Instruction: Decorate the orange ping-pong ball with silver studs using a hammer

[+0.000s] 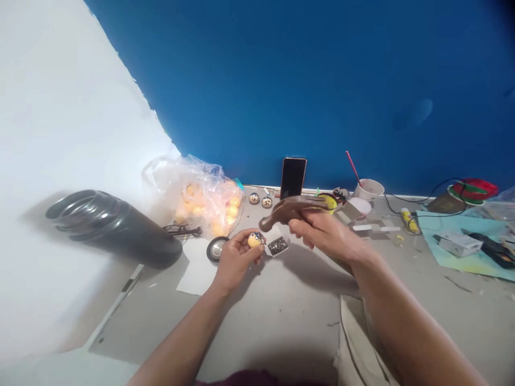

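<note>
A small orange-yellow ball (254, 241), partly covered with shiny metal studs, sits between the fingers of my left hand (236, 259). My right hand (328, 236) is wrapped round a brown claw hammer (286, 210). The hammer's head hangs just above and to the right of the ball; whether they touch I cannot tell. Close to the ball on the table lies a small white box (283, 251) with shiny metal tacks (277, 246) in it. Behind it stand two studded balls (254, 198), silvery all over.
A clear plastic bag (201, 185) of orange balls lies back left, near a large dark bottle (124, 230). A phone (293, 177) leans on the blue wall. To the right are a white cup (369, 188), a glue stick (409, 220) and a cutter (493, 249). Cloth (356, 332) lies at front right.
</note>
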Demonstrator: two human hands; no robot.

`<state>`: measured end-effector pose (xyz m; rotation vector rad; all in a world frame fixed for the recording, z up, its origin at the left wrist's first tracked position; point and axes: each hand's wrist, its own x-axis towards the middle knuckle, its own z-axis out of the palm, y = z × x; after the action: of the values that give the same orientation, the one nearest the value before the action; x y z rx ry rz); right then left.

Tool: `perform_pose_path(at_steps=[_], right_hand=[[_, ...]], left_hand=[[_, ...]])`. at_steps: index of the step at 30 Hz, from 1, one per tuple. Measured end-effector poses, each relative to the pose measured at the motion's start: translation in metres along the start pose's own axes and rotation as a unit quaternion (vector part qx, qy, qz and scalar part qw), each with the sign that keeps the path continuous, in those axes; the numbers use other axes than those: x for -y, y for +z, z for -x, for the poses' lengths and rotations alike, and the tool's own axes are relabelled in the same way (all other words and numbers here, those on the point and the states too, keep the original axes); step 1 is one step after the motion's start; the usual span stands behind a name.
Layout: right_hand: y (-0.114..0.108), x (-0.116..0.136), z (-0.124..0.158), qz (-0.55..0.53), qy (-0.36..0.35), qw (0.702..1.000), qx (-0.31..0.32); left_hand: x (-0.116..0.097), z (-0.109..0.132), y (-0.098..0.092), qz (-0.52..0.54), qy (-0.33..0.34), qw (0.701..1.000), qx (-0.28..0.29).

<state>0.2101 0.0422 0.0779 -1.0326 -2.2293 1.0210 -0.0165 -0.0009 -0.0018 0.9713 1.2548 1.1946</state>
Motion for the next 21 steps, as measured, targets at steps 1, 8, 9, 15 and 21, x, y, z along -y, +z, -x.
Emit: perform_pose_path(at_steps=[1, 8, 9, 15, 21], right_hand=[[0.006, 0.006, -0.001, -0.005, -0.014, 1.000, 0.004], [0.016, 0.032, 0.001, -0.009, -0.050, 0.999, -0.008], [0.016, 0.033, 0.001, -0.017, -0.058, 0.998, -0.015], [0.009, 0.025, 0.000, 0.056, -0.030, 0.998, 0.022], [-0.003, -0.011, -0.003, 0.253, 0.145, 0.957, 0.004]], left_hand=[[-0.002, 0.001, 0.000, -0.003, 0.002, 1.000, 0.002], [-0.016, 0.006, -0.001, -0.064, -0.009, 0.998, -0.008], [-0.015, 0.006, -0.001, -0.072, -0.012, 0.997, -0.008], [0.003, -0.003, -0.003, -0.075, -0.024, 0.997, 0.004], [0.002, -0.001, 0.003, -0.057, -0.022, 0.998, -0.008]])
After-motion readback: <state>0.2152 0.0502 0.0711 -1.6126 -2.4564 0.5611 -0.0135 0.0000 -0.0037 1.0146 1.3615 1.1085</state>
